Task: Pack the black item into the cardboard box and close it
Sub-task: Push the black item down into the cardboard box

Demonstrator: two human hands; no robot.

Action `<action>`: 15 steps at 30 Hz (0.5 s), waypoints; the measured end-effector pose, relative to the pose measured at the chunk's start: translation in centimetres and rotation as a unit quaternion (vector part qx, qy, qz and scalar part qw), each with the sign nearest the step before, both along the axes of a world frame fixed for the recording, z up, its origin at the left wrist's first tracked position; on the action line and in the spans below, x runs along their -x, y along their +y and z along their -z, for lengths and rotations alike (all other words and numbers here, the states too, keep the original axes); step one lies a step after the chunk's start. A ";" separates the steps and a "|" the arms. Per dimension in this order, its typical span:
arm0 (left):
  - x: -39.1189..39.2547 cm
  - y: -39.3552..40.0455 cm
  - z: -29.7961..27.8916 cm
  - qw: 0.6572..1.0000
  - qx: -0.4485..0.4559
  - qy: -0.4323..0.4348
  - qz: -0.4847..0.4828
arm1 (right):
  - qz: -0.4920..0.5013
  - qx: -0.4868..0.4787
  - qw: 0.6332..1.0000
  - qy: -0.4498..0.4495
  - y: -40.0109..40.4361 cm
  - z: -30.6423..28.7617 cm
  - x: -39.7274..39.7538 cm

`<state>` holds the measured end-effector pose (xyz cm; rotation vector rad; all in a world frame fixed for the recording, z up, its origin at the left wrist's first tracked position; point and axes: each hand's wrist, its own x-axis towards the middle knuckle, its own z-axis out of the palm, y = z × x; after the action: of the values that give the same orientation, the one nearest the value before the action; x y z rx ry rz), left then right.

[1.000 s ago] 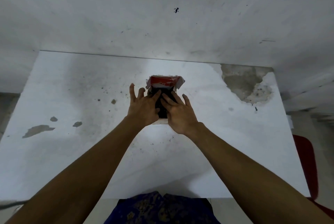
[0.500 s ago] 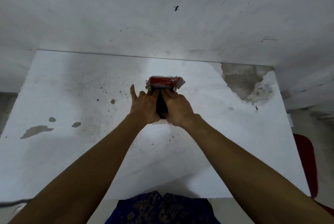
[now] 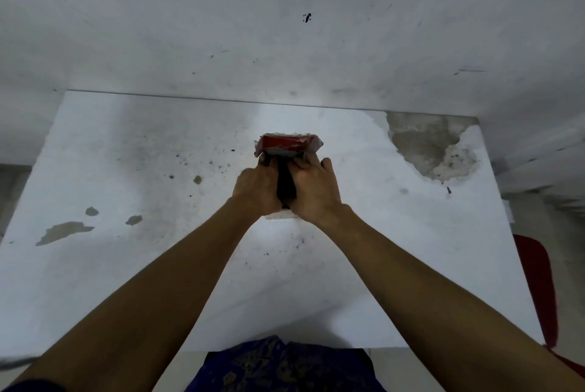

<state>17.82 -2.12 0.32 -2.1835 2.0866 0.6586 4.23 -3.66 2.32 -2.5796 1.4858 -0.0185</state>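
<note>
Bare, shabby room, kind unclear: stained white wall, chipped white table, red chair.

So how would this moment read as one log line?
left hand: on black item | right hand: same | box: flaps open

I have both arms stretched forward, forearms converging. My left hand and right hand sit side by side, fingers curled downward, knuckles up.
</note>
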 end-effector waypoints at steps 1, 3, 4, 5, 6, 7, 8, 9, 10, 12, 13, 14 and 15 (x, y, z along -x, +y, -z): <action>0.2 -0.1 -0.1 1.000 -0.004 0.020 -0.011 | 0.018 -0.003 1.000 -0.006 0.3 0.1 0.4; 0.2 -0.4 -0.2 0.999 -0.009 0.023 -0.021 | 0.039 -0.026 0.999 -0.013 0.7 0.5 1.1; 0.2 -0.6 -0.3 1.000 -0.012 0.014 -0.020 | 0.044 -0.039 0.998 -0.018 0.8 0.7 1.3; 0.1 -0.7 -0.4 1.000 -0.013 0.006 -0.017 | 0.047 -0.049 0.997 -0.023 0.8 0.8 1.4; 0.1 -0.7 -0.5 1.000 -0.015 0.000 -0.014 | 0.050 -0.058 0.997 -0.026 0.7 0.8 1.3; 0.1 -0.7 -0.6 1.000 -0.016 -0.005 -0.010 | 0.054 -0.068 0.996 -0.028 0.6 0.8 1.1; 0.1 -0.7 -0.8 1.000 -0.016 -0.008 -0.004 | 0.057 -0.078 0.995 -0.029 0.5 0.7 1.0; 0.0 -0.6 -1.0 1.000 -0.011 -0.008 0.005 | 0.058 -0.089 0.994 -0.030 0.4 0.6 1.0; -0.2 -0.4 -1.2 1.000 -0.001 -0.006 0.015 | 0.058 -0.100 0.993 -0.033 0.4 0.6 1.1; -0.7 0.5 -1.8 0.999 0.043 0.009 0.029 | 0.063 -0.128 0.989 -0.047 0.6 0.4 1.5; -1.0 1.0 -2.2 0.996 0.075 0.026 0.033 | 0.067 -0.144 0.985 -0.062 0.6 0.2 1.7; -1.2 1.6 -2.6 0.992 0.109 0.047 0.030 | 0.071 -0.156 0.982 -0.081 0.7 0.2 1.9; -1.5 2.1 -2.8 0.986 0.147 0.072 0.011 | 0.073 -0.158 0.979 -0.102 0.8 0.1 2.1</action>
<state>19.33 0.03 3.16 -2.3165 2.4162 0.5505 2.09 -2.91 2.19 -2.1476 1.4643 -0.0589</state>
